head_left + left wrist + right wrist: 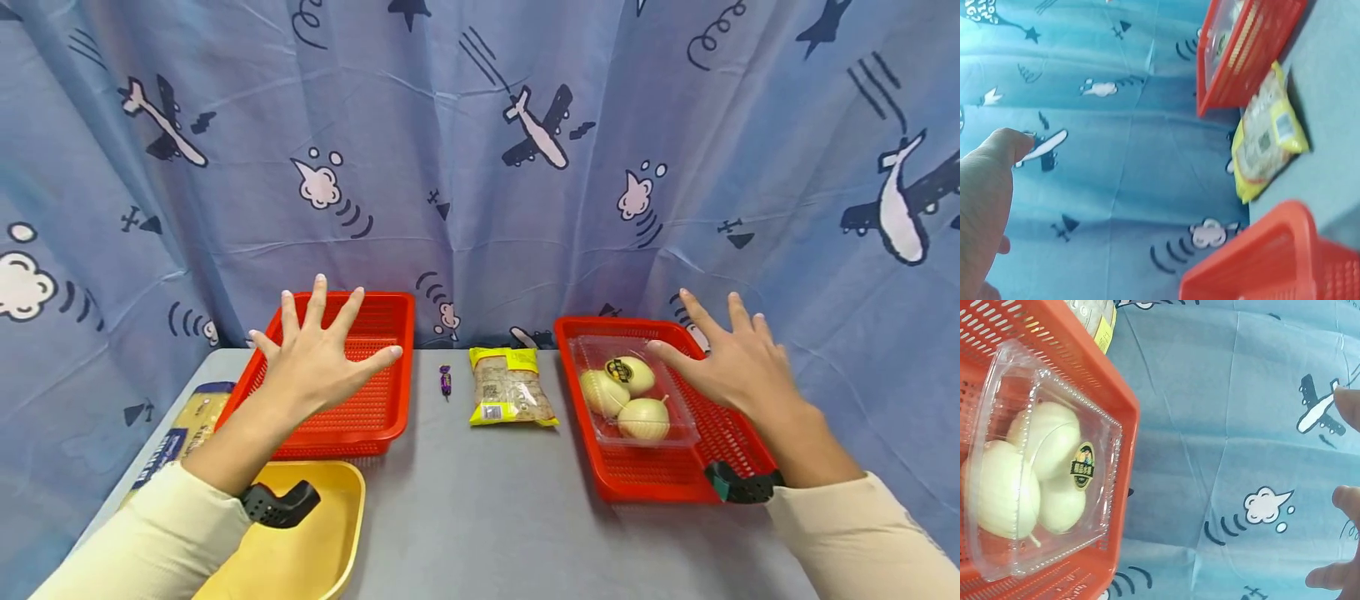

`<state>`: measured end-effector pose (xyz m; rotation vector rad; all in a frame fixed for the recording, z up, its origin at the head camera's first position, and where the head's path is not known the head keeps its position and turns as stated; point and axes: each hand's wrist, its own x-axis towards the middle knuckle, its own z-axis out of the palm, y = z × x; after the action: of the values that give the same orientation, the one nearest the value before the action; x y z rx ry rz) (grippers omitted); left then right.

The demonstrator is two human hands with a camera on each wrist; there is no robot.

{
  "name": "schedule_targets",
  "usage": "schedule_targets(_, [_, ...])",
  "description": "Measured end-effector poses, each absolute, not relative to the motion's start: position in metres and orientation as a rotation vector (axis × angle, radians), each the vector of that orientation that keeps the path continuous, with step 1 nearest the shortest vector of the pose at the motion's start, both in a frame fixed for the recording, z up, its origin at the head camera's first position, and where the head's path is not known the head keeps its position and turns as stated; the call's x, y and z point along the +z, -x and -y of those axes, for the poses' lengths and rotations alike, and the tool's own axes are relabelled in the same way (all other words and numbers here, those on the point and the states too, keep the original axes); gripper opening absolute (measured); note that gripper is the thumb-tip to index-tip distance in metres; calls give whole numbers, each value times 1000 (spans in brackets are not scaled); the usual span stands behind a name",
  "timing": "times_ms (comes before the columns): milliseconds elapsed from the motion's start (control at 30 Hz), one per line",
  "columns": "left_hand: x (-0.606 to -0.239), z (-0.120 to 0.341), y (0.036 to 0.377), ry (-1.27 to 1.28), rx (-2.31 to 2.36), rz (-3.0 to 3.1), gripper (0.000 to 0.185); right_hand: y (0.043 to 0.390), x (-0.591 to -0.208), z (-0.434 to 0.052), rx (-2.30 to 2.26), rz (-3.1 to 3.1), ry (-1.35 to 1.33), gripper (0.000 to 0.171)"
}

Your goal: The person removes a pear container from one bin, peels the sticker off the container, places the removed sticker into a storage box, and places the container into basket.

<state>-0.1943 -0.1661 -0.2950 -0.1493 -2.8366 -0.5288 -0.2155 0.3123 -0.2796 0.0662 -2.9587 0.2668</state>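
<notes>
Head view: clear clamshell [637,392] holds three pale onions [626,393].

A clear plastic clamshell of three pale onions [630,393] lies flat in the red basket [660,479] just beneath the spread right hand [731,362].

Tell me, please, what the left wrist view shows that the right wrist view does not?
Only the left wrist view shows the whole yellow snack packet on the grey table and the empty red basket. Only the right wrist view shows the clear clamshell of pale onions up close, with its round label. Both share the red basket holding that clamshell and the blue airplane-print curtain.
</notes>
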Motion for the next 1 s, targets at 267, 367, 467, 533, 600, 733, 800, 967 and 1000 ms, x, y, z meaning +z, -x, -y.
schedule_targets(267, [-306,144,197,168,-555,2837,96,218,-291,-325,286,2974,-36,93])
schedule_targets(367, [-309,139,197,164,-568,2851,97,220,-295,-330,291,2982,-12,93])
schedule_targets(467, [-312,134,197,163,-585,2864,98,221,-299,-335,306,2983,6,93])
schedule_targets(533, [-313,131,198,164,-587,2870,99,222,-301,-338,316,2981,12,93])
schedule_targets(600, [-315,127,197,168,-593,2872,100,223,-303,-340,327,2980,16,93])
schedule_targets(733, [-318,118,197,180,-607,2864,100,226,-307,-344,346,2977,31,92])
schedule_targets(800, [-321,114,197,189,-618,2857,99,227,-310,-346,356,2974,41,93])
schedule_targets(967, [-327,102,197,206,-651,2839,93,229,-318,-353,381,2963,45,92])
schedule_targets(1000, [-328,100,196,208,-661,2838,92,230,-319,-355,385,2962,45,92])
